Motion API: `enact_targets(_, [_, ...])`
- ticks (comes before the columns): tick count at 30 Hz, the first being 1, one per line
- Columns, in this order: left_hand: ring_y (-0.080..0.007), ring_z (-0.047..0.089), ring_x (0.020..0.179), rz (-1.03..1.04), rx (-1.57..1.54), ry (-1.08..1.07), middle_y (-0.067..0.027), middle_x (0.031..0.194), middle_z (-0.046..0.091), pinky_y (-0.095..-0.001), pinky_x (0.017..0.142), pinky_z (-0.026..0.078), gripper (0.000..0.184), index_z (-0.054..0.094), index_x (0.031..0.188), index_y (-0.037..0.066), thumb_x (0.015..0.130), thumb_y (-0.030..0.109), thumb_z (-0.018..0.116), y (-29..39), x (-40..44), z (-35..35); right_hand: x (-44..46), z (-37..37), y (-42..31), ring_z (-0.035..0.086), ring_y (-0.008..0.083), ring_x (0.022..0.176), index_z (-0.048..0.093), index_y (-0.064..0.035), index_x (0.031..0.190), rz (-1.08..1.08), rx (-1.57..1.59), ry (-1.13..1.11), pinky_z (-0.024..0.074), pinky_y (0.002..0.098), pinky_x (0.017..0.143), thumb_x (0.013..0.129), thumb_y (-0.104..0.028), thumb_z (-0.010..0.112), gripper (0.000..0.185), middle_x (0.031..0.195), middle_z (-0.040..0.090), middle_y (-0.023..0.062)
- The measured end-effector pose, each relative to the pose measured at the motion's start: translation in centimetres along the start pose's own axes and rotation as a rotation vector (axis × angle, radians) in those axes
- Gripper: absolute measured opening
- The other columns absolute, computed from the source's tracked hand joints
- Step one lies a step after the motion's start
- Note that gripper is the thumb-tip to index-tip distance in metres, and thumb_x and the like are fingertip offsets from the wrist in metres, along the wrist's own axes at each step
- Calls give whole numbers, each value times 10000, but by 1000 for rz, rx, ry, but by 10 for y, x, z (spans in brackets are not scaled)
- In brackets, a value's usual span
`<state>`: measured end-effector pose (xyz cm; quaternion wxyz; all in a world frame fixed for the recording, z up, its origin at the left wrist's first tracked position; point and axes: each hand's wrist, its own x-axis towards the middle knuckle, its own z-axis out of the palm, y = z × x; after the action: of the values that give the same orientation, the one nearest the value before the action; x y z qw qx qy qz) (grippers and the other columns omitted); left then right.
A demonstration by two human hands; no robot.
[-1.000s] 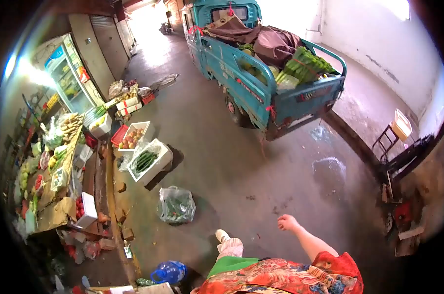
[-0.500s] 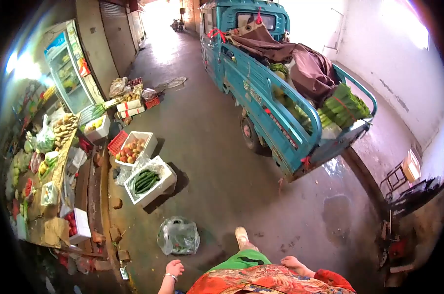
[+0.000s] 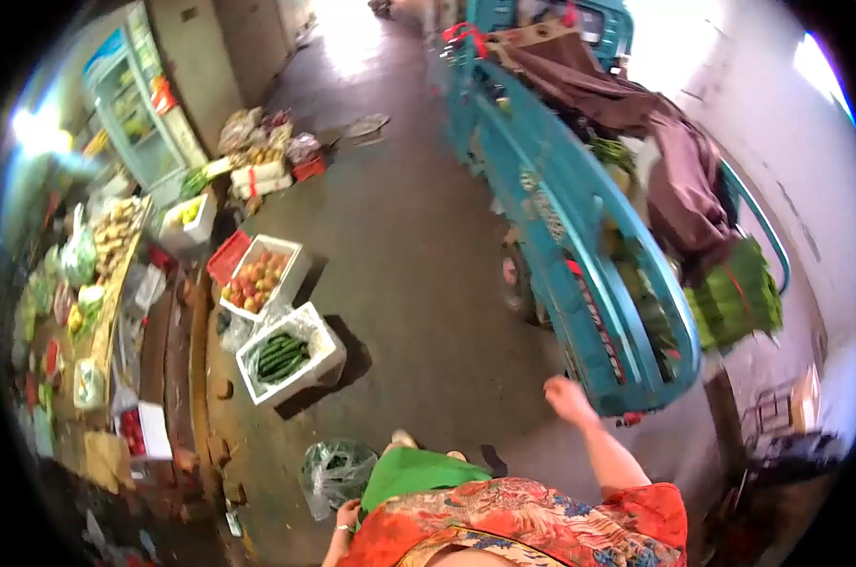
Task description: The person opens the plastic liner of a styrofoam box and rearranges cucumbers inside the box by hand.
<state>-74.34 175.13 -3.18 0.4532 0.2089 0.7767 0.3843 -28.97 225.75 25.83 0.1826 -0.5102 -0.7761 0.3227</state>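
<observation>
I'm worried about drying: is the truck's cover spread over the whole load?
Partly: the brown cover lies rumpled, and green vegetables show uncovered at the rear of the truck.

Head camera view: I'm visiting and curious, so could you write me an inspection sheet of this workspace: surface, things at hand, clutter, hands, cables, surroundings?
Surface: grey floor, shadowed beside the boxes.
Things at hand: clear plastic bag on the floor beside the left hand, contents unclear; teal truck nearest the right hand.
Clutter: vegetable box, white, holding long green vegetables; fruit box, white, holding round produce.
Hands: left low, contact with the bag unclear; right held out, fingers blurred.
Cables: nothing seen.
Surroundings: produce stall and fridge at picture left; pale wall at picture right.
</observation>
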Motion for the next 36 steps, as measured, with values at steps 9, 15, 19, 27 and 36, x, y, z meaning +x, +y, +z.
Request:
enact_targets(9, [-186,639,943,-294,245,60,-126,1024,679,-304,839,482,387,655,1080,37,767,265,662,216,105,-17,289,-195,-148,414,323,1246,454,-110,1307,-65,-896,803,370,467,959,883,-218,565,451,1352,447,149])
enact_targets(15, [-161,633,758,-206,273,-29,-93,908,671,-296,690,524,375,599,1146,13,799,154,617,393,229,-54,343,-179,-133,510,254,1143,390,-183,1370,346,-1412,826,436,421,873,830,-426,615,634,1290,498,91])
enact_targets(19, [-143,611,696,-199,-192,81,-77,839,641,-280,618,508,399,552,1182,-22,814,129,581,454,295,-58,354,-185,-133,527,300,1110,403,-142,1345,356,-1320,802,453,442,847,796,-326,667,637,1255,513,112])
enact_targets(27, [-149,643,740,-358,-95,222,-77,904,665,-283,601,515,392,594,1152,16,779,137,610,420,298,0,537,-134,-118,442,309,1199,385,-164,1369,-64,-1162,703,377,425,957,829,-293,599,594,1331,436,138])
enact_targets(36, [-144,630,766,-575,-725,694,-101,1016,654,-289,690,511,436,558,1191,-8,773,113,594,434,189,51,636,160,-270,597,265,926,558,-47,1178,-683,-269,-822,477,356,831,810,-133,624,383,1078,580,155])
